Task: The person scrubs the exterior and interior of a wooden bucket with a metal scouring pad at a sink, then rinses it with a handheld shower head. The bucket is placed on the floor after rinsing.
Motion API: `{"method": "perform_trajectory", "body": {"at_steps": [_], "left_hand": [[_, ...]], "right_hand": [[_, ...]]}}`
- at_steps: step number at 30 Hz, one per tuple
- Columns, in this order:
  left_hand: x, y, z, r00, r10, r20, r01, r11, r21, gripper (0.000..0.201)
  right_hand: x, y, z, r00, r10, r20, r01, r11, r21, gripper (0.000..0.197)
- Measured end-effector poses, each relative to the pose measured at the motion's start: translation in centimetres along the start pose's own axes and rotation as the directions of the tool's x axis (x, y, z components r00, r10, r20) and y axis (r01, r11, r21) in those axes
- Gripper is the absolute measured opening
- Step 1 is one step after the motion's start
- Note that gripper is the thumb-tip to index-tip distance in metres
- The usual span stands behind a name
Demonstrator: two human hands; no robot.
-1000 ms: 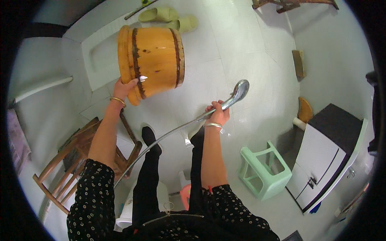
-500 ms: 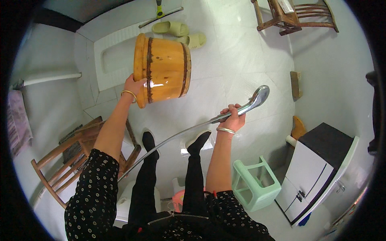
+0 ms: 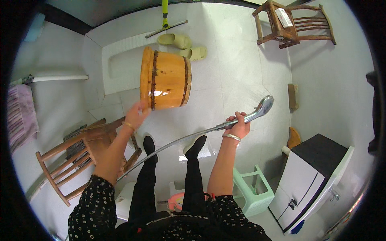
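Observation:
A wooden bucket (image 3: 168, 80) with dark, rusty bands lies tipped on its side, its thick rim to the left by the squat toilet. My left hand (image 3: 137, 115), smeared by motion, is at the lower end of that rim; whether it touches cannot be made out. My right hand (image 3: 239, 127) is wrapped round the handle of a chrome shower head (image 3: 264, 107), from which fine water streaks spray up and to the left. A metal hose (image 3: 177, 141) runs from the handle down left across my legs.
Behind the bucket are the squat toilet (image 3: 110, 80), green slippers (image 3: 194, 53) and a floor squeegee (image 3: 165, 27). A wooden chair (image 3: 68, 172) stands at left, another (image 3: 277, 30) at far right. A green stool (image 3: 267, 201) and white cabinet (image 3: 299, 182) are near right.
My left hand has slid down along the bucket's rim and toward me, its grip no longer plain. The shower head remains in my right hand, and spray now shows. The view has shifted slightly.

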State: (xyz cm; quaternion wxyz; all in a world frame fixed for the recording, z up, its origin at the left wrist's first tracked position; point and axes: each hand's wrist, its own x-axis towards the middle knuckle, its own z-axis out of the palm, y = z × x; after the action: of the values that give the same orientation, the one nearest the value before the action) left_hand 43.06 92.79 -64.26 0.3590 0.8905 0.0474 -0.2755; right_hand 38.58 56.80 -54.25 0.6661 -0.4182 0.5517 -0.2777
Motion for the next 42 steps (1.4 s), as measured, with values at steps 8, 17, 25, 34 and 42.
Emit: {"method": "perform_trajectory", "body": {"at_steps": [8, 17, 25, 34, 42], "left_hand": [[-13.3, 2.9, -2.5, 0.78, -0.035, 0.624, 0.187, 0.966, -0.18, 0.049], [-14.4, 4.0, -4.2, 0.913, -0.03, 0.406, 0.08, 0.991, -0.107, 0.044], [-18.7, 6.5, -7.6, 0.989, -0.037, 0.146, 0.089, 0.923, -0.374, 0.024], [-24.3, 2.1, -12.1, 0.975, -0.221, -0.012, 0.182, 0.831, -0.526, 0.024], [-25.1, -1.1, -16.7, 0.924, -0.287, -0.252, 0.085, 0.797, -0.598, 0.02]], "right_hand": [[-2.0, -7.1, 6.5, 0.99, -0.106, 0.097, 0.088, 0.981, 0.172, 0.031], [-3.5, -11.7, 12.9, 0.964, -0.115, 0.239, 0.058, 0.971, 0.231, 0.018], [-6.8, -12.7, 16.4, 0.939, -0.157, 0.305, 0.059, 0.951, 0.304, 0.007], [-15.1, -6.7, 22.8, 0.871, -0.035, 0.49, -0.069, 0.979, 0.194, 0.011], [-22.5, -3.8, 28.3, 0.88, -0.062, 0.47, -0.058, 0.97, 0.237, 0.01]]}}
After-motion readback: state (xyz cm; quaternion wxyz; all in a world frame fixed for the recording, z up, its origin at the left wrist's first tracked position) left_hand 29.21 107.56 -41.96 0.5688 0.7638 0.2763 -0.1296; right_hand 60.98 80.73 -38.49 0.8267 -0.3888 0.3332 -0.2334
